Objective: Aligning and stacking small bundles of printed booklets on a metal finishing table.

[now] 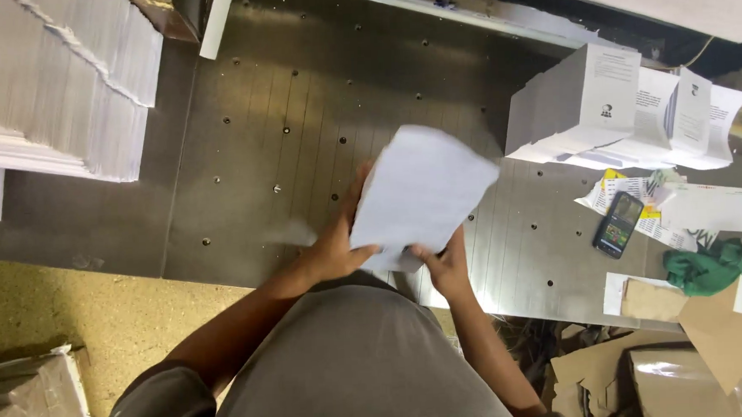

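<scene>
Both my hands grip a white bundle of paper sheets above a grey metal worktable. My left hand clasps the bundle's left lower edge, fingers wrapped behind it. The bundle's bottom corner sits in my right hand. The sheets are blurred and tilted up to the right. My grey shirt fills the bottom of the view.
Tall stacks of white paper stand at the left. Printed leaflet stacks stand at the right, with loose sheets, a phone, a green cloth and brown cardboard near them. Wrapped packs lie on the floor.
</scene>
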